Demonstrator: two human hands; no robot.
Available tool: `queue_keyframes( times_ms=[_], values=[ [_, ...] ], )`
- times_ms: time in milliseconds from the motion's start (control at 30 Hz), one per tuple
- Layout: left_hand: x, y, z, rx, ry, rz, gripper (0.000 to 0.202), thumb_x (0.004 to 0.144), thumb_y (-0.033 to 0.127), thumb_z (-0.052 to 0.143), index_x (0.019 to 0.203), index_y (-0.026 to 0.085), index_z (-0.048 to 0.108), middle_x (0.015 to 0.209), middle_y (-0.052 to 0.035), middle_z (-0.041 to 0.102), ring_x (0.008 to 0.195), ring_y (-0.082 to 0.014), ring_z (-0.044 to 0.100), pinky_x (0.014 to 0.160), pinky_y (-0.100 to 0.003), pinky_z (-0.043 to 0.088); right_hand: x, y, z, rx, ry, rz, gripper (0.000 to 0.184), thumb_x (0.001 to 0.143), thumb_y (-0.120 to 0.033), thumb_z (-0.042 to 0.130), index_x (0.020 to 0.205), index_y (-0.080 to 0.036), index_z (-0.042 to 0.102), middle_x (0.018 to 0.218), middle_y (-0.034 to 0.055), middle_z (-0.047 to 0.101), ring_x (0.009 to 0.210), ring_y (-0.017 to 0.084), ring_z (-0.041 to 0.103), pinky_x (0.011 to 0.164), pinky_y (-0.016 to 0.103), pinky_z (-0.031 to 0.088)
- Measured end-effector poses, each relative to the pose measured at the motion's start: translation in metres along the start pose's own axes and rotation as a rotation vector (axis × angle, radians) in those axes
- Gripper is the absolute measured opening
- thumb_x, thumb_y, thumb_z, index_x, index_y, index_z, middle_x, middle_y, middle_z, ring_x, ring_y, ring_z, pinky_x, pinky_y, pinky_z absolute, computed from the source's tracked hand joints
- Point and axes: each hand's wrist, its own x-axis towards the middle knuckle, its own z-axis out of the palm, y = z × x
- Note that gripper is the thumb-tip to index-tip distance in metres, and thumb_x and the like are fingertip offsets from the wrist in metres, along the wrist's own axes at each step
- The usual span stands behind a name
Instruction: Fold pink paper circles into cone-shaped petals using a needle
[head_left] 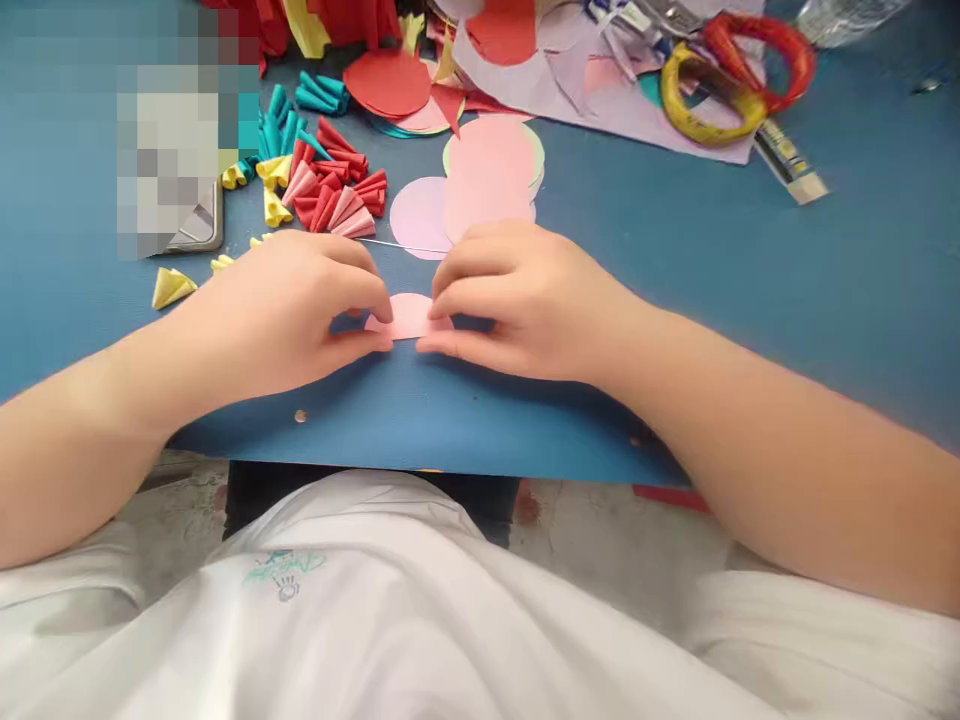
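A small pink paper piece lies folded on the blue table, held between both hands. My left hand pinches its left end with thumb and fingers curled. My right hand presses and pinches its right end. Just behind the hands lie flat pink paper circles, overlapping one another. A thin needle or wire lies across the nearest circle.
A heap of folded paper cones in red, pink, teal and yellow sits at the back left. Red paper circles, lilac paper scraps, red and yellow rings and a glue stick crowd the back. The table's near edge runs before my lap.
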Motion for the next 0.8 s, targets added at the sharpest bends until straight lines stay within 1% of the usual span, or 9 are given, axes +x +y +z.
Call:
queue_keyframes(
  times_ms=[67,167,267,333,400,533,600,700,800],
  values=[
    [0.001,0.002,0.001,0.037,-0.028,-0.037,0.004,0.105,0.023,0.088,0.103,0.02,0.088,0.101,-0.0056,0.084,0.087,-0.028,0.08,0.079,-0.042,0.06,-0.002,-0.004,0.006,-0.048,-0.017,0.11,0.029,0.119,-0.042,0.071,0.112,-0.017,0.084,0.107,0.0155,0.081,0.099,0.034,0.075,0.089,0.051,0.065],
    [0.002,0.005,0.003,0.06,-0.035,-0.067,0.006,0.101,0.021,0.091,0.099,0.021,0.085,0.099,-0.0034,0.082,0.088,-0.0269,0.078,0.076,-0.039,0.056,-0.003,-0.008,0.011,-0.075,-0.05,0.188,0.034,0.115,-0.045,0.075,0.125,-0.014,0.084,0.118,0.0199,0.08,0.108,0.037,0.075,0.098,0.055,0.067],
    [0.002,0.007,0.004,0.041,0.001,-0.067,0.009,0.099,0.016,0.091,0.101,0.021,0.084,0.102,-0.0033,0.081,0.086,-0.0241,0.075,0.076,-0.037,0.055,-0.002,-0.011,0.01,-0.027,-0.054,0.204,0.023,0.113,-0.036,0.077,0.116,-0.015,0.084,0.118,0.0203,0.078,0.107,0.037,0.074,0.097,0.056,0.067],
    [0.002,0.008,0.004,0.02,0.032,-0.069,0.01,0.099,0.015,0.091,0.103,0.019,0.082,0.105,-0.0041,0.081,0.084,-0.0219,0.073,0.075,-0.035,0.054,-0.001,-0.014,0.008,0.051,-0.053,0.263,0.013,0.112,-0.032,0.077,0.112,-0.02,0.082,0.119,0.0176,0.078,0.11,0.035,0.075,0.099,0.055,0.067],
    [0.002,0.009,0.004,0.008,0.051,-0.079,0.012,0.1,0.018,0.092,0.104,0.019,0.08,0.1,-0.0029,0.079,0.081,-0.0204,0.07,0.073,-0.033,0.053,0.0,-0.015,0.007,0.127,-0.036,0.33,0.005,0.109,-0.031,0.08,0.11,-0.026,0.079,0.121,0.0139,0.079,0.114,0.034,0.076,0.101,0.054,0.068],
    [0.004,0.009,0.006,-0.025,0.052,-0.108,0.016,0.102,0.025,0.091,0.104,0.022,0.075,0.089,0.0027,0.075,0.075,-0.0185,0.068,0.068,-0.03,0.047,0.001,-0.015,0.009,0.234,0.013,0.367,0.008,0.104,-0.029,0.085,0.105,-0.029,0.077,0.114,0.0079,0.083,0.112,0.032,0.078,0.103,0.055,0.07],
    [0.005,0.009,0.009,-0.048,0.048,-0.1,0.019,0.1,0.023,0.093,0.104,0.022,0.074,0.088,0.0041,0.075,0.074,-0.0173,0.068,0.067,-0.029,0.046,0.001,-0.014,0.01,0.272,0.028,0.369,0.007,0.104,-0.028,0.084,0.102,-0.029,0.077,0.114,0.0073,0.085,0.112,0.032,0.079,0.104,0.055,0.07],
    [0.006,0.009,0.012,-0.079,0.075,-0.079,0.022,0.095,0.015,0.093,0.099,0.022,0.072,0.087,0.0055,0.074,0.075,-0.0156,0.068,0.066,-0.028,0.044,0.001,-0.014,0.008,0.323,0.051,0.382,0.013,0.104,-0.03,0.086,0.094,-0.029,0.076,0.118,0.0073,0.086,0.114,0.031,0.081,0.104,0.054,0.071],
    [0.005,0.009,0.012,-0.122,0.114,-0.067,0.019,0.094,0.009,0.085,0.095,0.022,0.071,0.084,0.0072,0.074,0.076,-0.0137,0.071,0.067,-0.027,0.044,0.002,-0.017,0.006,0.418,0.066,0.45,0.019,0.101,-0.036,0.092,0.092,-0.029,0.077,0.108,0.0054,0.086,0.099,0.027,0.08,0.09,0.046,0.071]
  ],
)
